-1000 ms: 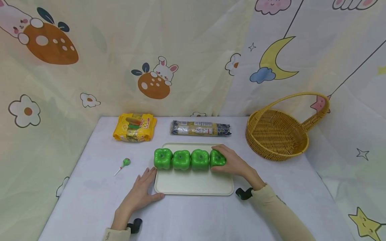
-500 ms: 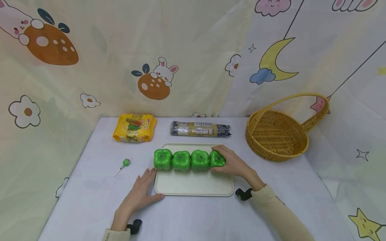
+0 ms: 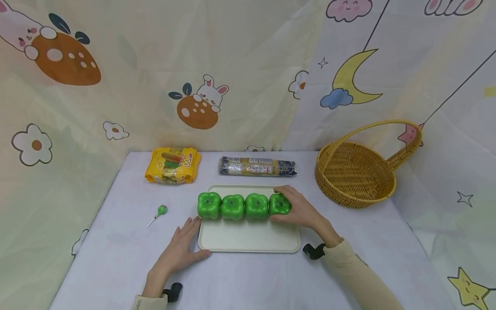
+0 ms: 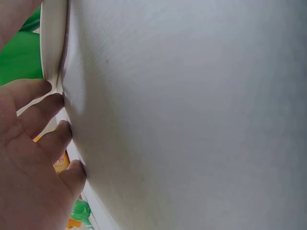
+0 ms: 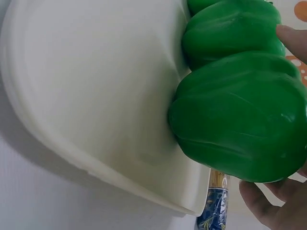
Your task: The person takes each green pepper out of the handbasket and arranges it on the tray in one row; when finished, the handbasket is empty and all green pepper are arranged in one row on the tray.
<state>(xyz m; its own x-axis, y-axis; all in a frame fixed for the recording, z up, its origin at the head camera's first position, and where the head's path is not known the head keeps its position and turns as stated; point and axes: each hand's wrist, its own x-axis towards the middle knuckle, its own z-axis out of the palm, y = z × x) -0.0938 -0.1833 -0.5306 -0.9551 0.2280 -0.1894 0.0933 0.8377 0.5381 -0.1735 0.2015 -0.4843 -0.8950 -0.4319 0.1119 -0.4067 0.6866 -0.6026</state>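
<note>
Several glossy green bell peppers stand in a row along the far half of a cream tray (image 3: 249,249). My right hand (image 3: 300,209) is curled round the rightmost bell pepper (image 3: 279,204), fingers on its far side and thumb on its near side. In the right wrist view that bell pepper (image 5: 240,117) sits upright on the tray, and the fingertips (image 5: 252,194) are close against it. My left hand (image 3: 180,247) lies with fingers spread at the tray's left edge. In the left wrist view its fingertips (image 4: 45,86) touch the rim.
Behind the tray lie a yellow snack bag (image 3: 173,165) and a long clear packet with dark ends (image 3: 257,166). A wicker basket (image 3: 354,174) with an arched handle stands at the back right. A green lollipop (image 3: 161,210) lies left of the tray.
The rightmost bell pepper has straightened a little, and my right fingertips have shifted slightly on it. My left hand has stayed at the tray edge.
</note>
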